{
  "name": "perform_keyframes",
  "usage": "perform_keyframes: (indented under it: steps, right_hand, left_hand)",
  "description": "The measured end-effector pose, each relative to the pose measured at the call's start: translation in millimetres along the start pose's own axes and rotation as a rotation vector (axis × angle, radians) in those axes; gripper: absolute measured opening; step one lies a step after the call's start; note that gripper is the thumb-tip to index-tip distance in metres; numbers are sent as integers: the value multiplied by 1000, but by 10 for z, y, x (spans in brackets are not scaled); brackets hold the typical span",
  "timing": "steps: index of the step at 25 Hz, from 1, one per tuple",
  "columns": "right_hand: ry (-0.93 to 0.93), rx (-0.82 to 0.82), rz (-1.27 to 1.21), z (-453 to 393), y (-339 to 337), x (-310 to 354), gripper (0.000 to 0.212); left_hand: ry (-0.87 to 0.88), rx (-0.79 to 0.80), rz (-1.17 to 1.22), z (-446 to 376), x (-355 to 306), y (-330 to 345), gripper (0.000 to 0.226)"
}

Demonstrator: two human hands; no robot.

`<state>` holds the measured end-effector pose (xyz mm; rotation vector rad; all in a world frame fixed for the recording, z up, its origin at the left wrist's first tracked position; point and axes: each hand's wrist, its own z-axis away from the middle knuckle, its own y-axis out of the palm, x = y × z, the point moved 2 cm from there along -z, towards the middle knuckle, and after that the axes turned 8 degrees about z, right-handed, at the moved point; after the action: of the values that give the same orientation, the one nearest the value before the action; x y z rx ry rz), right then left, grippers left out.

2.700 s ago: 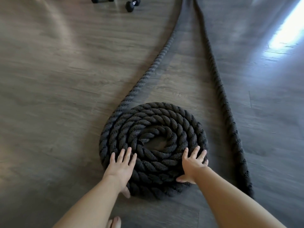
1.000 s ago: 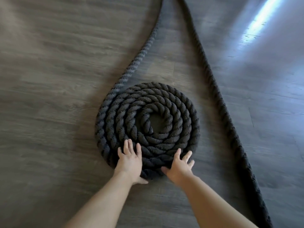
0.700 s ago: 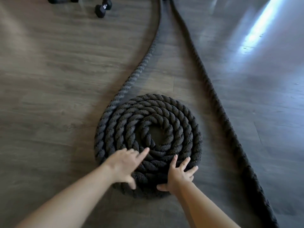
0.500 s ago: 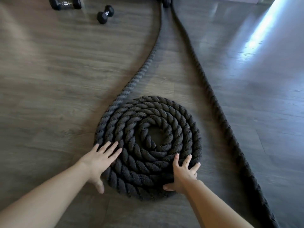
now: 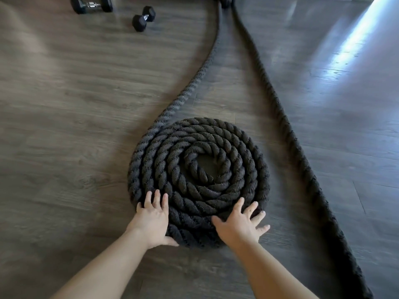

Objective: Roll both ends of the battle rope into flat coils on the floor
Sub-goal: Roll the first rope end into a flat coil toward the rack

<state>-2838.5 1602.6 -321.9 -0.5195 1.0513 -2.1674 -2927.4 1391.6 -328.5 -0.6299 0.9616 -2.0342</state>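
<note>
With both the left hand (image 5: 152, 219) and right hand (image 5: 240, 225) spread flat on the coil (image 5: 198, 180) mid-floor, winding the first end continues; next, turn it to draw in the feeding rope (image 5: 194, 83).

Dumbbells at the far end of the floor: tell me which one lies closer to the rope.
The smaller dumbbell, on the right of the pair. The larger dumbbell lies further left, away from the rope.

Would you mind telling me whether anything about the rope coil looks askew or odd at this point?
Nothing stands out. The coil lies flat and round on the floor, both hands resting open on its near edge; the other rope end simply lies uncoiled beside it.
</note>
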Motion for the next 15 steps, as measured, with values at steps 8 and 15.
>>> perform_keyframes:
  steps: [8,15]
  right_hand:
    - [-71,175,257,-798,-499,375,151]
    - [-234,194,466,-1552,-1085,427,149]
  left_hand:
    - [-261,7,241,-453,-559,-382,141]
    - [-390,129,439,-943,-926,-860,142]
